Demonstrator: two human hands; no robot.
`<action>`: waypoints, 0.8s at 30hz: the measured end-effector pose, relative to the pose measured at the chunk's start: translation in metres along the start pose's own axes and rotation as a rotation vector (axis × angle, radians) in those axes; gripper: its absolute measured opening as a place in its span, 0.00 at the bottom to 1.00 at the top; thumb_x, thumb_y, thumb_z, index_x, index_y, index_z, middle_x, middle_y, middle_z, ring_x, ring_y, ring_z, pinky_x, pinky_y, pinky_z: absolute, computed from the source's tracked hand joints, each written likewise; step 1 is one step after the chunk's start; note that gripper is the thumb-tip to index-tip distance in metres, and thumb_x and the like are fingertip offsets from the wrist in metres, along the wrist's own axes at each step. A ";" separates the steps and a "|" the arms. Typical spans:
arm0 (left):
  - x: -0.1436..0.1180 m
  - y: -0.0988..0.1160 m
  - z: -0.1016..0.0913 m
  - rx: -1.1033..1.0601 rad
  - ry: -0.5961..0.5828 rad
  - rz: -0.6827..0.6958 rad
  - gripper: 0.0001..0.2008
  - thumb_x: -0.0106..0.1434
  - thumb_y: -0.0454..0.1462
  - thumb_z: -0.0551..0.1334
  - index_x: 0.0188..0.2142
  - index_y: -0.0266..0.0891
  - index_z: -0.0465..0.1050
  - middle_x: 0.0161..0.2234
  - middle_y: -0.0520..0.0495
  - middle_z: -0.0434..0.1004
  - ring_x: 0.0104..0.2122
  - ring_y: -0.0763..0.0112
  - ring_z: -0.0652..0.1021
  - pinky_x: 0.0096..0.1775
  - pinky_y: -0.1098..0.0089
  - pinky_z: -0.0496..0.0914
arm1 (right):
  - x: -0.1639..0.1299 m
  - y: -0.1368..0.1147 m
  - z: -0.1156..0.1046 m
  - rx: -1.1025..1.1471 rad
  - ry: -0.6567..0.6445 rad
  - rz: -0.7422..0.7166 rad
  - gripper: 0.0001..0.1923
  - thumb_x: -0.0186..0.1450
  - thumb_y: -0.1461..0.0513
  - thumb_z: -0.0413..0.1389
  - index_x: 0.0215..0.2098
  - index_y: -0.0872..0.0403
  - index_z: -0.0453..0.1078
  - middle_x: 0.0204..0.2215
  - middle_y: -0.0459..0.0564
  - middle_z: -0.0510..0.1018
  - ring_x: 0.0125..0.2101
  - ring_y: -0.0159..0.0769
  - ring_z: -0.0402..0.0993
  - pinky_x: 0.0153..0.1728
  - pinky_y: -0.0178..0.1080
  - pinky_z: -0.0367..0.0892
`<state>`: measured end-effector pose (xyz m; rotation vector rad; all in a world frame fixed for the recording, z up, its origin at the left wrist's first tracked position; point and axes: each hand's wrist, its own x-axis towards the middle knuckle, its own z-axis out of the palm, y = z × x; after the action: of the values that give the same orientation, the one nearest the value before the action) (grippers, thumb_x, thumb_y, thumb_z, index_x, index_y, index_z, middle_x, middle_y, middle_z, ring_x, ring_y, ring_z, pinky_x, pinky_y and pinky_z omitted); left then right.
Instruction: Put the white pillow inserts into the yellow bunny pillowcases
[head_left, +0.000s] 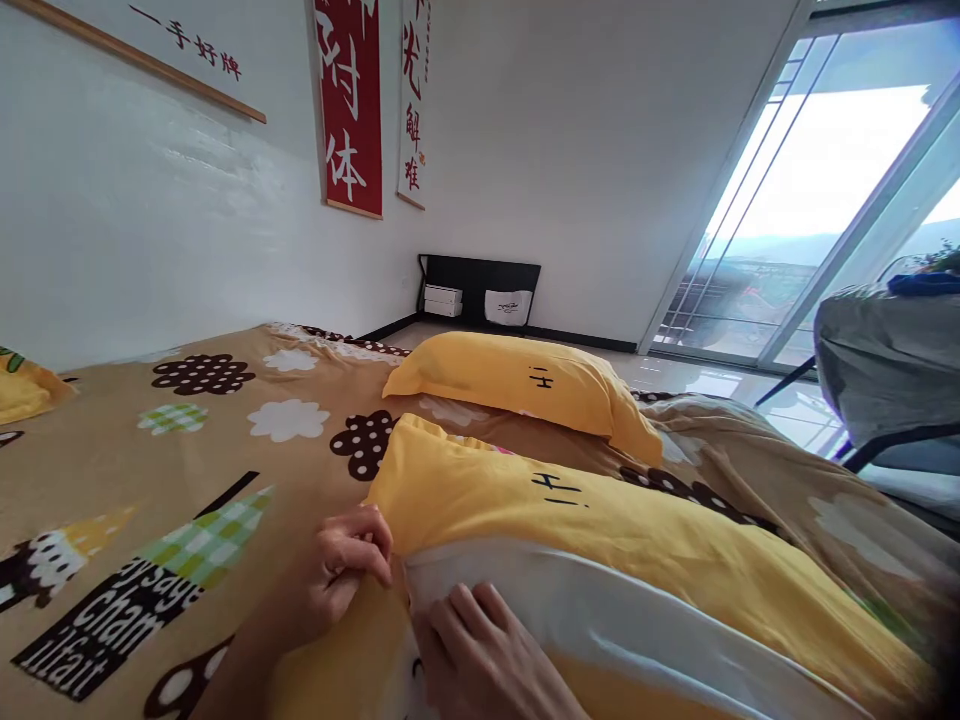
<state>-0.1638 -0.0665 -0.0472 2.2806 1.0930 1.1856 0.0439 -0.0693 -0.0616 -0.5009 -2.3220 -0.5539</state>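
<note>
A yellow pillowcase with dark lettering lies in front of me, and a white pillow shows along its open side. At the near left corner, my left hand is closed, its fingers pinching the yellow fabric. My right hand is just to the right, its fingers curled against the white pillow at the opening. The fingertips of the right hand are partly hidden in the fabric. Beyond lies a second yellow pillow, apart from both hands.
A brown patterned bedsheet spreads under the pillows. More yellow fabric lies at the far left. A covered chair stands at right by the sliding glass door. A black low shelf is against the back wall.
</note>
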 end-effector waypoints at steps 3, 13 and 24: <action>0.004 0.006 0.004 0.060 -0.047 -0.251 0.14 0.64 0.39 0.51 0.27 0.37 0.70 0.27 0.51 0.69 0.29 0.75 0.70 0.34 0.72 0.62 | -0.004 -0.002 0.002 -0.008 0.050 0.017 0.08 0.65 0.66 0.50 0.27 0.54 0.64 0.21 0.44 0.65 0.24 0.32 0.58 0.25 0.38 0.50; 0.008 -0.012 0.026 0.330 -0.338 -0.470 0.21 0.63 0.52 0.52 0.24 0.39 0.63 0.23 0.52 0.69 0.25 0.72 0.69 0.29 0.72 0.58 | -0.076 0.043 -0.116 0.079 -0.393 0.227 0.20 0.68 0.58 0.51 0.57 0.52 0.62 0.52 0.51 0.74 0.51 0.35 0.68 0.50 0.36 0.61; 0.035 0.046 0.043 0.258 -0.422 -0.131 0.21 0.63 0.54 0.51 0.36 0.43 0.73 0.39 0.48 0.77 0.40 0.66 0.76 0.41 0.72 0.68 | -0.193 0.064 -0.200 0.024 -0.551 0.849 0.17 0.70 0.56 0.45 0.53 0.50 0.68 0.50 0.52 0.75 0.50 0.39 0.70 0.52 0.44 0.62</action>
<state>-0.0945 -0.0673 -0.0261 2.4472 1.2538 0.4999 0.3149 -0.1571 -0.0460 -1.6746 -2.2839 0.0419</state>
